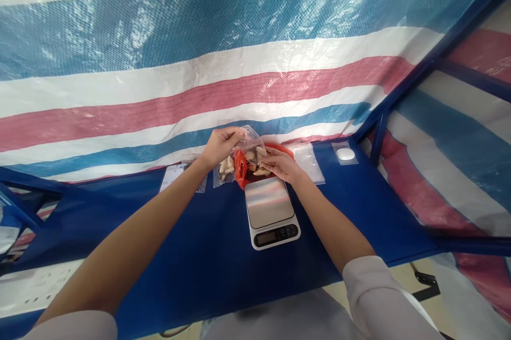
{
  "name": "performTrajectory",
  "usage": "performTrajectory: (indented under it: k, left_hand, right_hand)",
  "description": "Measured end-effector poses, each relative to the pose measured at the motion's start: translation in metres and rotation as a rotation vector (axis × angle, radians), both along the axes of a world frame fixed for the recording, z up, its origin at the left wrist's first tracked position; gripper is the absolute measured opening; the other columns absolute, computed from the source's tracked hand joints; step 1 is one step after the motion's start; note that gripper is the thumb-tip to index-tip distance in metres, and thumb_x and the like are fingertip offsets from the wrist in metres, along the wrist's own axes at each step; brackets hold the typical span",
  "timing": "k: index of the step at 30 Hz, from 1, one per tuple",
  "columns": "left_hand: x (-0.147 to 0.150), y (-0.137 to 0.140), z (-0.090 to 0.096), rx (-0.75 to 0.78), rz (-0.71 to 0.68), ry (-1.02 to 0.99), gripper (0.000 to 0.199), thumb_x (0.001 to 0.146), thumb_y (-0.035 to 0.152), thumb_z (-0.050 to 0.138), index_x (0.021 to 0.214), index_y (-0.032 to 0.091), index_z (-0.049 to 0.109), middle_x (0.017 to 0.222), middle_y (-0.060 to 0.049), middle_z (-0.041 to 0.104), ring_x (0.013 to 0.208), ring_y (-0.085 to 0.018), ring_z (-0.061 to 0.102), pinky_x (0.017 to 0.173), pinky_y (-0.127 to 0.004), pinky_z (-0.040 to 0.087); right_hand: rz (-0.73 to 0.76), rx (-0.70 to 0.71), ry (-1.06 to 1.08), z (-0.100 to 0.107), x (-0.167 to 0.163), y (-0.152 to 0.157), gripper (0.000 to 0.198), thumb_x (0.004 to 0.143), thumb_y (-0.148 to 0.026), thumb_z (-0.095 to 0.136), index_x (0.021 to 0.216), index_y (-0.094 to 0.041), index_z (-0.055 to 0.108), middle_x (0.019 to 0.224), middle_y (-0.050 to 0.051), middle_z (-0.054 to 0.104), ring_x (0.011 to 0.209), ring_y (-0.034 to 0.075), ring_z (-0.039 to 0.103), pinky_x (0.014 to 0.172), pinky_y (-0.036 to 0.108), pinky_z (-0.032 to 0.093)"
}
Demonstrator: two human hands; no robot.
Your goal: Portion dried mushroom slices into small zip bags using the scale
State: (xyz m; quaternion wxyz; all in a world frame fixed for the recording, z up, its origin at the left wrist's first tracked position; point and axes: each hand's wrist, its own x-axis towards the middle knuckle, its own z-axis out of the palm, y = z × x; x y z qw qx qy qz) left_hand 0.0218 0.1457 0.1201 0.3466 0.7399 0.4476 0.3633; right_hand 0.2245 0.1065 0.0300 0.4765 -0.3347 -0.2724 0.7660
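My left hand pinches the upper edge of a clear plastic bag, holding it raised above the table. My right hand is at the bag's right side with its fingers bent over pale, dried-looking pieces; what exactly lies between the fingertips is hidden. Under and around both is an opened red plastic bag with more of these pieces in it. Just in front stands a white kitchen scale with a bare steel plate and a dark display.
A filled clear bag lies left of the red bag, beside a phone. Flat clear bags and a packed white round object lie right. A white power strip is at front left. Striped sheeting rises behind the blue table.
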Motion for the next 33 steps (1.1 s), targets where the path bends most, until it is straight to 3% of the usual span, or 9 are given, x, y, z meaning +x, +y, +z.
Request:
performTrajectory:
  k: [4,7,10,14,18,27,33]
  left_hand:
    - [-0.001,-0.003,0.001,-0.012,-0.001,-0.013,0.048,0.085,0.062,0.058,0.073,0.017,0.069,0.075,-0.003,0.068,0.072,-0.017,0.059,0.072,-0.027,0.047]
    - [-0.001,-0.006,0.003,-0.014,0.01,-0.001,0.048,0.085,0.063,0.057,0.077,0.018,0.071,0.078,-0.003,0.07,0.076,-0.019,0.061,0.074,-0.028,0.048]
    - [-0.001,-0.007,0.003,-0.009,-0.005,0.016,0.049,0.086,0.063,0.056,0.083,0.018,0.074,0.083,-0.004,0.074,0.08,-0.021,0.064,0.077,-0.029,0.05]
    - [0.001,-0.009,0.001,-0.024,-0.043,0.006,0.047,0.088,0.061,0.055,0.086,0.019,0.077,0.085,-0.005,0.075,0.084,-0.021,0.066,0.077,-0.028,0.05]
    - [0.002,-0.012,0.0,-0.035,-0.05,0.012,0.047,0.09,0.06,0.054,0.088,0.019,0.077,0.08,-0.004,0.074,0.078,-0.02,0.064,0.072,-0.028,0.049]
    - [0.001,-0.011,-0.007,-0.08,-0.057,-0.067,0.048,0.089,0.061,0.057,0.087,0.018,0.076,0.083,-0.005,0.073,0.076,-0.019,0.063,0.072,-0.028,0.05]
    - [-0.001,-0.009,-0.009,-0.107,-0.066,-0.092,0.049,0.086,0.064,0.06,0.083,0.018,0.074,0.083,-0.006,0.073,0.078,-0.02,0.066,0.073,-0.03,0.053]
  right_hand:
    - [0.002,0.055,0.016,0.003,-0.002,-0.004,0.045,0.07,-0.008,0.076,0.112,-0.023,0.072,0.11,0.001,0.076,0.099,0.015,0.072,0.092,0.025,0.058]
    - [-0.013,0.075,-0.003,0.005,-0.004,-0.004,0.033,0.077,-0.018,0.076,0.11,-0.022,0.072,0.111,0.003,0.076,0.105,0.017,0.071,0.095,0.027,0.057]
    - [-0.046,0.024,-0.043,0.006,-0.006,-0.002,0.017,0.086,-0.025,0.071,0.102,-0.021,0.073,0.108,0.004,0.077,0.108,0.019,0.071,0.094,0.028,0.059]
    - [-0.084,-0.077,-0.083,0.009,-0.01,-0.001,0.01,0.09,-0.026,0.067,0.096,-0.02,0.073,0.096,0.005,0.078,0.093,0.018,0.074,0.084,0.027,0.062]
    - [-0.087,-0.1,-0.135,0.011,-0.012,-0.003,0.01,0.091,-0.026,0.067,0.094,-0.019,0.073,0.091,0.007,0.078,0.084,0.018,0.074,0.078,0.028,0.064]
    - [0.018,-0.01,-0.108,0.004,-0.005,0.0,0.021,0.086,-0.037,0.073,0.1,-0.022,0.073,0.096,0.006,0.078,0.096,0.024,0.073,0.074,0.038,0.065]
    - [-0.087,-0.011,-0.13,0.002,-0.006,0.002,0.012,0.085,-0.027,0.072,0.094,-0.02,0.076,0.094,0.004,0.078,0.084,0.015,0.074,0.08,0.025,0.062]
